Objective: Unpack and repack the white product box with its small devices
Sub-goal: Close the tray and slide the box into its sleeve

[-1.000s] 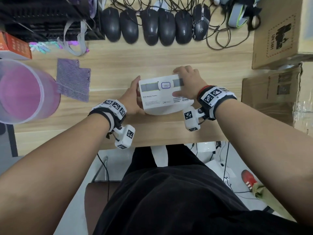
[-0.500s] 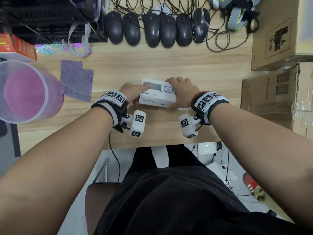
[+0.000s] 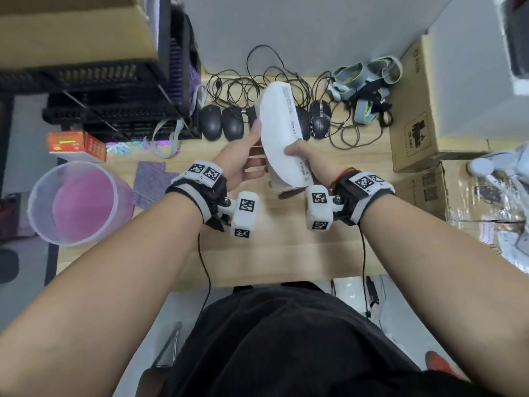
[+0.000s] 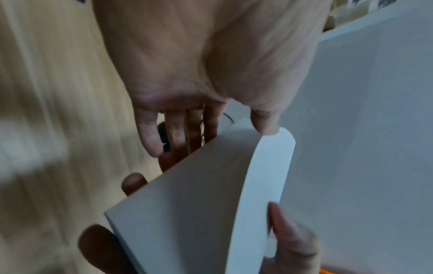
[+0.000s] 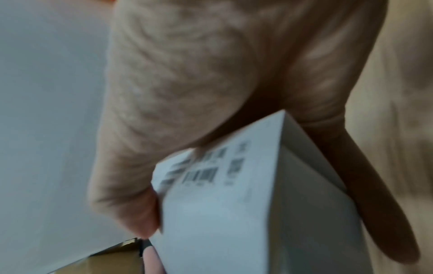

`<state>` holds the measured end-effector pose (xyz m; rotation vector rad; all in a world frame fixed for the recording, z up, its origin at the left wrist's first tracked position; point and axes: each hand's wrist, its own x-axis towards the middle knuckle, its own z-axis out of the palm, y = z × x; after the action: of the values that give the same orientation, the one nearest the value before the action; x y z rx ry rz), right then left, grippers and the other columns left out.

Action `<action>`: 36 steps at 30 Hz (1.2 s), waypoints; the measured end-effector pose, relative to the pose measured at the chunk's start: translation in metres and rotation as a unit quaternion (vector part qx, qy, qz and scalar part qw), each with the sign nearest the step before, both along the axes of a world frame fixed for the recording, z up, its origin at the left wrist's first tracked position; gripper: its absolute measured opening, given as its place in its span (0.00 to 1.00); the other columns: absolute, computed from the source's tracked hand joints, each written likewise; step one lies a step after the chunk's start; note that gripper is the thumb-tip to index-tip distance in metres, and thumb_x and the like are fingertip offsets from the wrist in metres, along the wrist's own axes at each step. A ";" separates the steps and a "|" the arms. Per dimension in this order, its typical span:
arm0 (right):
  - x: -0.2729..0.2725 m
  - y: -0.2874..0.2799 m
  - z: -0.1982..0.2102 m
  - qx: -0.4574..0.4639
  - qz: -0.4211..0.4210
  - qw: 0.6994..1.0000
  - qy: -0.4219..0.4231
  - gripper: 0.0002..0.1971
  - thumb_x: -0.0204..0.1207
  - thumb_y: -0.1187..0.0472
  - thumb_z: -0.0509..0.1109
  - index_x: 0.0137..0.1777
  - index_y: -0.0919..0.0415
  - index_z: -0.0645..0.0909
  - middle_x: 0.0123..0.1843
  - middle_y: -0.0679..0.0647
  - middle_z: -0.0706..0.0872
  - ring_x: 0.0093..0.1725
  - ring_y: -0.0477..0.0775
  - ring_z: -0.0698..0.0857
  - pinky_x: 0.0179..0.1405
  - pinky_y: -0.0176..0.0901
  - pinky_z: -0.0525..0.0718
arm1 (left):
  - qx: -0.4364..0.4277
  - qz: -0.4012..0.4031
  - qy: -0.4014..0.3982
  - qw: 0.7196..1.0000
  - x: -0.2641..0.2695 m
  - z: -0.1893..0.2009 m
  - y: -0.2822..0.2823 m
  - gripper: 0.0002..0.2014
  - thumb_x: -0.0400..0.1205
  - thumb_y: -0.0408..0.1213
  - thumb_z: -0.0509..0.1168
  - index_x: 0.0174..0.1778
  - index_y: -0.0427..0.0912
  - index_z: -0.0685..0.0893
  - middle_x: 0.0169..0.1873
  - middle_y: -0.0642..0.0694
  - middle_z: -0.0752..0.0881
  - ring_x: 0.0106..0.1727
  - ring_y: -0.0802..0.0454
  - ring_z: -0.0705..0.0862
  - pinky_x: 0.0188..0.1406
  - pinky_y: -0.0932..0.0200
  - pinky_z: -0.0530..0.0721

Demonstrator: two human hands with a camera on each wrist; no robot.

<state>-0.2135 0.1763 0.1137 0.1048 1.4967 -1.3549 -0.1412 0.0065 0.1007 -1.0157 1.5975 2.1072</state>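
Observation:
The white product box (image 3: pixel 282 144) is held up above the wooden table (image 3: pixel 272 253), tilted with one long edge up and its printed side facing right. My left hand (image 3: pixel 243 161) holds its left side, thumb on the top face and fingers reaching underneath. My right hand (image 3: pixel 312 161) grips the near end. In the left wrist view the thumb sits on the lid edge of the box (image 4: pixel 199 213) below my left palm (image 4: pixel 199 64). The right wrist view shows my right hand (image 5: pixel 187 92) clamped on the box (image 5: pixel 246 213) by its barcode label. The box is closed; its contents are hidden.
Several black computer mice (image 3: pixel 223 126) with tangled cables (image 3: pixel 257 81) line the back of the table. Cardboard boxes (image 3: pixel 415 118) stand at the right. A translucent bucket with pink inside (image 3: pixel 77 202), a purple cloth (image 3: pixel 151 184) and an orange carton (image 3: pixel 77 146) are at the left.
The box lay flat on the table between both hands; now both hands have lifted it and turned it up on edge. My head view has tilted up.

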 end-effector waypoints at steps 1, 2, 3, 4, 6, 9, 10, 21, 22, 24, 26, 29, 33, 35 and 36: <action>-0.003 -0.001 0.010 -0.010 -0.013 1.000 -0.004 0.10 0.81 0.58 0.63 0.57 0.63 0.79 0.35 0.57 0.92 0.30 0.55 0.90 0.31 0.47 0.91 | 0.002 0.004 0.014 1.000 -0.002 0.009 -0.001 0.29 0.82 0.65 0.59 0.64 0.45 0.87 0.46 0.52 0.92 0.46 0.54 0.89 0.57 0.49 0.86; -0.005 -0.001 0.020 -0.013 -0.015 1.000 0.002 0.10 0.82 0.58 0.63 0.55 0.63 0.80 0.33 0.56 0.92 0.29 0.55 0.90 0.30 0.46 0.91 | 0.000 0.007 0.026 1.000 -0.004 0.017 -0.003 0.27 0.82 0.63 0.61 0.65 0.45 0.86 0.49 0.50 0.92 0.49 0.53 0.89 0.57 0.50 0.88; -0.007 -0.003 0.030 -0.009 -0.005 1.000 0.023 0.09 0.82 0.59 0.62 0.53 0.63 0.81 0.32 0.55 0.91 0.27 0.53 0.90 0.28 0.44 0.90 | -0.005 0.012 0.038 0.999 -0.005 0.026 -0.006 0.26 0.82 0.60 0.63 0.65 0.44 0.86 0.53 0.48 0.92 0.54 0.51 0.89 0.56 0.48 0.88; -0.008 -0.005 0.037 -0.005 0.007 0.999 0.045 0.08 0.83 0.60 0.62 0.51 0.62 0.81 0.32 0.55 0.91 0.27 0.52 0.90 0.25 0.42 0.89 | -0.007 0.017 0.047 0.999 -0.006 0.031 -0.007 0.24 0.83 0.57 0.65 0.64 0.42 0.85 0.56 0.46 0.91 0.57 0.49 0.89 0.55 0.46 0.89; -0.012 -0.012 0.048 -0.007 0.046 0.994 0.096 0.07 0.84 0.64 0.61 0.51 0.63 0.80 0.38 0.57 0.89 0.28 0.49 0.90 0.24 0.39 0.86 | -0.020 0.020 0.069 0.997 -0.009 0.040 -0.010 0.18 0.85 0.48 0.66 0.62 0.38 0.84 0.57 0.43 0.91 0.57 0.46 0.89 0.54 0.43 0.90; -0.014 -0.022 0.057 -0.028 0.065 0.983 0.168 0.08 0.83 0.68 0.63 0.60 0.63 0.79 0.47 0.56 0.88 0.34 0.43 0.91 0.30 0.37 0.86 | -0.057 0.029 0.097 0.993 -0.012 0.052 -0.012 0.15 0.86 0.43 0.65 0.61 0.35 0.82 0.57 0.39 0.90 0.55 0.42 0.90 0.50 0.44 0.91; -0.015 -0.024 0.057 -0.041 0.063 0.981 0.178 0.09 0.83 0.69 0.63 0.60 0.61 0.79 0.48 0.54 0.89 0.37 0.43 0.91 0.34 0.36 0.87 | -0.074 0.030 0.100 0.992 -0.014 0.054 -0.012 0.16 0.86 0.43 0.65 0.62 0.34 0.82 0.57 0.38 0.90 0.54 0.42 0.90 0.45 0.47 0.91; -0.018 -0.034 0.055 -0.104 0.020 0.982 0.156 0.29 0.76 0.48 0.72 0.73 0.65 0.78 0.65 0.66 0.88 0.64 0.70 0.87 0.68 0.63 0.82 | -0.155 -0.045 0.143 0.977 -0.011 0.082 -0.028 0.21 0.79 0.27 0.73 0.68 0.38 0.82 0.57 0.43 0.90 0.56 0.46 0.90 0.44 0.53 0.91; -0.018 -0.035 0.056 -0.104 0.024 0.980 0.165 0.28 0.78 0.48 0.72 0.73 0.64 0.78 0.65 0.66 0.88 0.65 0.70 0.86 0.69 0.64 0.82 | -0.163 -0.052 0.147 0.974 -0.011 0.084 -0.027 0.22 0.78 0.26 0.73 0.69 0.38 0.81 0.57 0.42 0.90 0.56 0.46 0.90 0.44 0.54 0.91; -0.020 -0.037 0.057 -0.105 0.014 0.979 0.172 0.27 0.78 0.48 0.72 0.73 0.64 0.79 0.65 0.67 0.88 0.64 0.71 0.86 0.69 0.67 0.82 | -0.170 -0.062 0.156 0.971 -0.012 0.088 -0.027 0.23 0.77 0.26 0.74 0.69 0.37 0.81 0.57 0.42 0.90 0.57 0.45 0.90 0.45 0.53 0.92; -0.022 -0.039 0.058 -0.105 -0.013 0.979 0.173 0.27 0.76 0.46 0.75 0.70 0.64 0.82 0.63 0.67 0.89 0.63 0.73 0.87 0.67 0.71 0.81 | -0.191 -0.082 0.158 0.965 -0.012 0.093 -0.026 0.24 0.76 0.29 0.76 0.68 0.38 0.81 0.55 0.45 0.89 0.53 0.45 0.90 0.34 0.61 0.90; -0.026 -0.044 0.062 -0.073 -0.055 0.975 0.201 0.23 0.73 0.48 0.77 0.62 0.62 0.86 0.56 0.63 0.92 0.58 0.70 0.90 0.63 0.70 0.85 | -0.295 -0.134 0.145 0.935 -0.015 0.098 -0.023 0.26 0.71 0.38 0.82 0.65 0.44 0.82 0.49 0.52 0.88 0.41 0.56 0.86 0.26 0.69 0.79; -0.032 -0.048 0.065 -0.046 -0.079 0.962 0.256 0.19 0.68 0.52 0.75 0.57 0.62 0.87 0.51 0.61 0.93 0.50 0.63 0.92 0.57 0.63 0.88 | -0.366 -0.162 0.126 0.908 -0.019 0.099 -0.021 0.28 0.66 0.43 0.84 0.59 0.52 0.80 0.46 0.63 0.84 0.47 0.67 0.81 0.42 0.70 0.75; -0.033 -0.048 0.065 -0.047 -0.081 0.959 0.267 0.18 0.66 0.53 0.73 0.53 0.61 0.87 0.47 0.57 0.93 0.45 0.57 0.91 0.52 0.57 0.89 | -0.385 -0.181 0.124 0.896 -0.021 0.102 -0.020 0.30 0.66 0.43 0.84 0.61 0.52 0.78 0.47 0.61 0.84 0.47 0.66 0.80 0.39 0.72 0.73; -0.033 -0.048 0.065 -0.050 -0.082 0.959 0.268 0.16 0.65 0.54 0.72 0.52 0.60 0.87 0.45 0.55 0.93 0.43 0.55 0.91 0.49 0.53 0.89 | -0.398 -0.190 0.124 0.889 -0.022 0.103 -0.019 0.32 0.66 0.43 0.83 0.63 0.51 0.77 0.49 0.59 0.84 0.49 0.62 0.82 0.40 0.71 0.74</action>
<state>-0.2464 0.1282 0.1784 -0.2265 1.8912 -1.6778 -0.1630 -0.0124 0.2037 -0.5401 2.6356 1.3454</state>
